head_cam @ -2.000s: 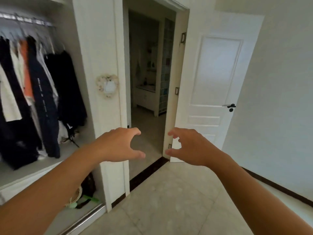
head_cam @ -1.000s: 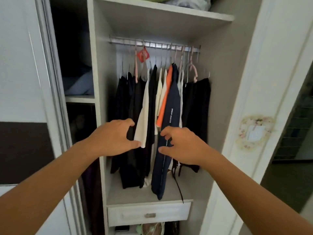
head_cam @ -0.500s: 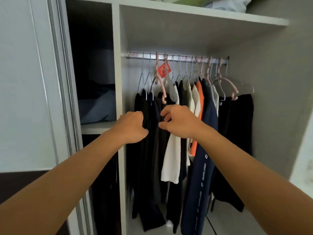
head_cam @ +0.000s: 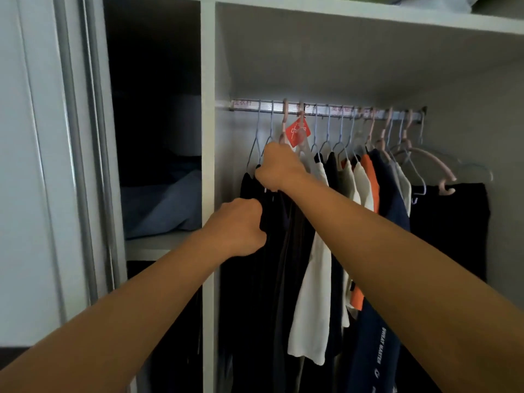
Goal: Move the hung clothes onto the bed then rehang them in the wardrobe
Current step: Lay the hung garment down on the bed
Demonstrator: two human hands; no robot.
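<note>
Dark, white, orange and navy clothes point(head_cam: 320, 251) hang packed on hangers point(head_cam: 326, 137) along the wardrobe point(head_cam: 208, 137) rail point(head_cam: 326, 109), toward twelve o'clock.

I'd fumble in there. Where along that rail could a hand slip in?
Bare rail left of the first hanger. Right, empty pink hangers leave air above the black garment. Between, hangers crowd; both hands work there.

Wardrobe point(head_cam: 208, 137): rail point(head_cam: 326, 110) across the top of the right compartment, below a shelf point(head_cam: 368, 18). Hangers point(head_cam: 326, 137) along the rail; clothes point(head_cam: 354, 194) on them, side by side. Tag point(head_cam: 297, 131) on the rail toward its left end. Left compartment: folded bedding point(head_cam: 164, 205) on a shelf. Sliding door point(head_cam: 42, 165) at far left.
</note>
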